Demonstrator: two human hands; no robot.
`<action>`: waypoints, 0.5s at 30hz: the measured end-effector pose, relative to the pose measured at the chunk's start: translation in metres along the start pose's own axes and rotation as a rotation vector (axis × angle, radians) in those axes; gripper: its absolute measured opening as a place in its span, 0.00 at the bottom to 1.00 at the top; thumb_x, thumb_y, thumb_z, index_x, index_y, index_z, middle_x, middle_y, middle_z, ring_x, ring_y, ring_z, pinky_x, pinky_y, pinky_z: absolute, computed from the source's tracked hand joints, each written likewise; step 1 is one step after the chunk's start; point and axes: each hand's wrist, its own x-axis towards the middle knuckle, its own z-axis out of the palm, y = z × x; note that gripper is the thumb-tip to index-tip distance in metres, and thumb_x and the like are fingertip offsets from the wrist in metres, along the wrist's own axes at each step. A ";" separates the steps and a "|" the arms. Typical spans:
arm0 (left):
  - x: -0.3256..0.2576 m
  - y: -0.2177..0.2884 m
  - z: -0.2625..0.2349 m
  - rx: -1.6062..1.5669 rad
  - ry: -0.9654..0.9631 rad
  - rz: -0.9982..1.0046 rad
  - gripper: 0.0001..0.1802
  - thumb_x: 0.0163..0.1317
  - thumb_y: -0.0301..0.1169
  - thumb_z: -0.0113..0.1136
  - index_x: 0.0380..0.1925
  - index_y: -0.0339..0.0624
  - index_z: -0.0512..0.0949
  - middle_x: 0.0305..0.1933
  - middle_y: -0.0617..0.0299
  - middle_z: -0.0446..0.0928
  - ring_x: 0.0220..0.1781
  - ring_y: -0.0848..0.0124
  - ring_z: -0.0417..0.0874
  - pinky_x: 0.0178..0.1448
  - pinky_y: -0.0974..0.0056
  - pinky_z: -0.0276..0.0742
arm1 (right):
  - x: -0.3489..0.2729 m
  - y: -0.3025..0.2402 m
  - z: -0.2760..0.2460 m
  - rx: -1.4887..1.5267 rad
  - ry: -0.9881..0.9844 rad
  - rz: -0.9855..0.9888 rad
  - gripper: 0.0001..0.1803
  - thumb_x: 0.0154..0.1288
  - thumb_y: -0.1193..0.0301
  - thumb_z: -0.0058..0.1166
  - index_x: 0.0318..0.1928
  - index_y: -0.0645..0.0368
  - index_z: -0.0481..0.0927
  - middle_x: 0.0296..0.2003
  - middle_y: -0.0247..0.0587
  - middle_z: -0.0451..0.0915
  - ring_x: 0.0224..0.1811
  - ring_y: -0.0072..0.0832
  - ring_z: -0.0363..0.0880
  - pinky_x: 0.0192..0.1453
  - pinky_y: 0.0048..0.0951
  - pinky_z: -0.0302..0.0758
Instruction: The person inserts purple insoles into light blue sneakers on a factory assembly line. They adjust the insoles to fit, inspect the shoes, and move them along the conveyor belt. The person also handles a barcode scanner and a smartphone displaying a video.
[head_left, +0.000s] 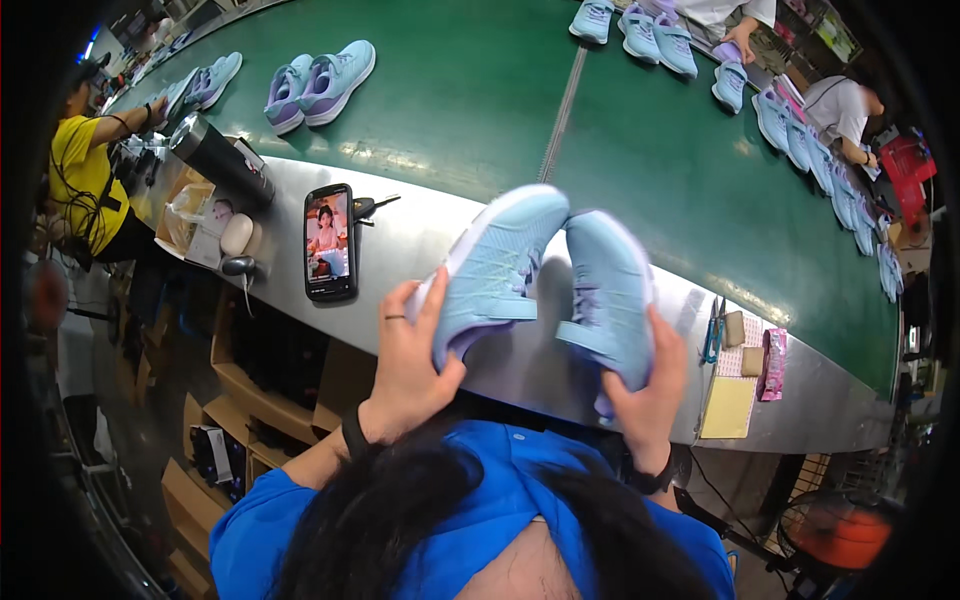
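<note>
My left hand (408,362) grips the heel of a light blue sneaker (495,270), toe pointing up and away. My right hand (650,392) holds a second light blue sneaker (608,290) by its heel, next to the first, their toes nearly touching. Both shoes hang above the metal ledge (410,240) in front of the green conveyor belt (620,150). Each wrist wears a dark band.
A phone (329,242) with a lit screen lies on the ledge at left, beside a dark tumbler (220,160). Yellow notes (728,407) and a pink packet (773,363) lie at right. More sneaker pairs (320,85) ride the belt. Other workers stand at far left (85,170) and top right (840,105).
</note>
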 end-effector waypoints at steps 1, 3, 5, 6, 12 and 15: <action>-0.003 0.003 0.006 0.088 -0.028 0.020 0.47 0.43 0.25 0.61 0.69 0.41 0.58 0.57 0.44 0.56 0.59 0.46 0.61 0.65 0.50 0.60 | -0.004 -0.009 0.002 -0.081 -0.033 -0.038 0.44 0.45 0.71 0.67 0.67 0.54 0.64 0.59 0.50 0.69 0.56 0.48 0.69 0.59 0.43 0.67; -0.007 0.010 0.015 0.143 -0.027 0.028 0.47 0.42 0.25 0.63 0.69 0.42 0.60 0.59 0.44 0.56 0.60 0.47 0.61 0.66 0.51 0.60 | -0.010 -0.021 0.003 -0.119 -0.049 -0.012 0.45 0.45 0.70 0.68 0.67 0.54 0.64 0.60 0.50 0.69 0.57 0.47 0.69 0.60 0.43 0.67; -0.008 0.012 0.017 0.153 -0.019 0.037 0.48 0.41 0.25 0.65 0.68 0.43 0.61 0.59 0.44 0.56 0.60 0.47 0.61 0.65 0.51 0.62 | -0.012 -0.021 0.004 -0.138 -0.049 0.021 0.46 0.46 0.70 0.68 0.67 0.54 0.63 0.60 0.50 0.69 0.58 0.47 0.70 0.59 0.43 0.68; -0.007 0.011 0.016 0.137 -0.022 0.039 0.48 0.41 0.24 0.65 0.68 0.43 0.61 0.59 0.45 0.56 0.60 0.47 0.61 0.65 0.51 0.62 | -0.012 -0.020 0.004 -0.110 -0.034 0.048 0.46 0.46 0.71 0.68 0.67 0.54 0.63 0.60 0.50 0.69 0.58 0.48 0.70 0.59 0.42 0.69; 0.002 0.011 0.008 -0.034 -0.061 0.002 0.47 0.43 0.26 0.66 0.68 0.40 0.59 0.56 0.46 0.58 0.58 0.50 0.63 0.63 0.52 0.63 | -0.011 -0.013 0.006 0.057 -0.029 0.164 0.44 0.49 0.71 0.68 0.67 0.57 0.62 0.58 0.50 0.72 0.55 0.47 0.75 0.57 0.39 0.73; 0.012 0.000 0.000 -0.376 -0.153 -0.166 0.44 0.50 0.32 0.68 0.67 0.37 0.60 0.57 0.47 0.61 0.62 0.57 0.65 0.66 0.58 0.62 | -0.005 -0.001 0.003 0.449 -0.057 0.272 0.39 0.57 0.71 0.63 0.68 0.62 0.60 0.59 0.51 0.71 0.54 0.40 0.77 0.55 0.36 0.75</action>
